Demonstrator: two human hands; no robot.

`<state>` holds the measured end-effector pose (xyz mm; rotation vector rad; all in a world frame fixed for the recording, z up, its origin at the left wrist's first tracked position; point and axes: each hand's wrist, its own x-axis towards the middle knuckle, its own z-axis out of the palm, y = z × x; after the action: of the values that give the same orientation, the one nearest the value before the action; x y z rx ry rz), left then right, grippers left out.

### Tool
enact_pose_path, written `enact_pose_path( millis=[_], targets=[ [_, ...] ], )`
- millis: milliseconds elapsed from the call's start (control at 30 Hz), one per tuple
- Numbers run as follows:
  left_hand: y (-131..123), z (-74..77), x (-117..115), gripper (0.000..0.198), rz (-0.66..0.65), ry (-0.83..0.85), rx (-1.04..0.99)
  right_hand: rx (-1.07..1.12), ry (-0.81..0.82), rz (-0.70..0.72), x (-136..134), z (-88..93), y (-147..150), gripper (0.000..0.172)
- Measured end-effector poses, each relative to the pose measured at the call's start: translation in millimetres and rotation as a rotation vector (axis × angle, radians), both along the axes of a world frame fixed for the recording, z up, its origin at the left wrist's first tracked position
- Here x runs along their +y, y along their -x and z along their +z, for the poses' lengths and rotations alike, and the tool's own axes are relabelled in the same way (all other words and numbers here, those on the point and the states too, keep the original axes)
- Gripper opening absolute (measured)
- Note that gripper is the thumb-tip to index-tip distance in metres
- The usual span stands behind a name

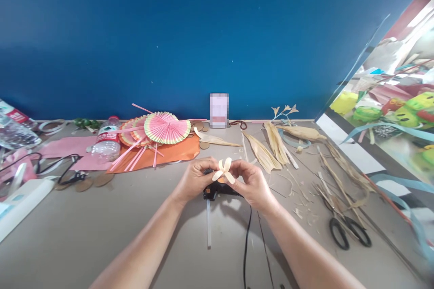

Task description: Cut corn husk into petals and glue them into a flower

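Observation:
Between my two hands is a small cream flower (224, 169) with several narrow petals, seemingly made of dried corn husk. My left hand (198, 178) pinches it from the left, thumb and forefinger closed at its edge. On the other side, my right hand (252, 183) grips the flower's petals with bent fingers. Right under the hands a black hot glue gun (212, 193) lies on the table, partly covered by them. A pale glue stick (208, 230) sticks out of it toward me, and a black cord (247, 244) runs to the near edge.
Dried corn husks (261, 151) and scraps lie to the right, with black-handled scissors (347, 232) nearer me. Pink paper fans (167, 128) rest on orange paper (185, 149) at left, beside a plastic bottle (106, 140). A blue wall (217, 40) closes off the back.

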<state>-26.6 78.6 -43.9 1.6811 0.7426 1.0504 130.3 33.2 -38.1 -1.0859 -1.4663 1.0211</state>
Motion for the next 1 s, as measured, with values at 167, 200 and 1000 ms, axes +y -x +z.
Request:
enact_pose_path(
  millis=[167, 200, 1000],
  targets=[
    [-1, 0.2, 0, 0.020, 0.008, 0.047, -0.002, 0.030, -0.006, -0.016, 0, -0.2, 2, 0.011],
    [-1, 0.4, 0, 0.021, 0.007, 0.059, 0.005, 0.033, -0.008, -0.027, 0, -0.4, 2, 0.010],
    [-3, 0.0, -3, 0.012, 0.030, -0.193, 0.100, 0.092, 0.042, -0.059, 3, -9.4, 0, 0.005]
  ],
)
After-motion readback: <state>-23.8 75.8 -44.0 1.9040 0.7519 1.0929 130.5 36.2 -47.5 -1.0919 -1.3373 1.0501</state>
